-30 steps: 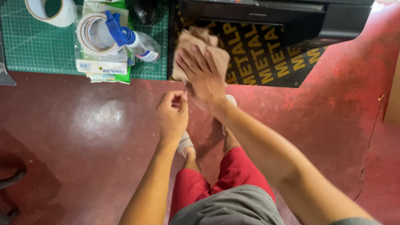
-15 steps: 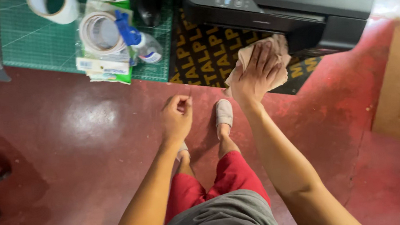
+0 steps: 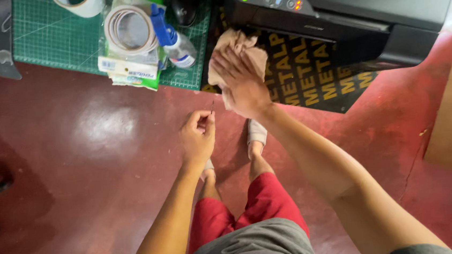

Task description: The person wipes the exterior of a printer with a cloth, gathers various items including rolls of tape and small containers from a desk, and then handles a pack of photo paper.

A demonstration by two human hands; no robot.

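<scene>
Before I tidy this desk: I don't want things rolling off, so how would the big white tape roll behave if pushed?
The tape roll lies flat on the green cutting mat, so it would probably slide rather than roll. It looks like a hollow ring, likely light for its size. Tipped on edge, its round shape could roll freely.
</scene>
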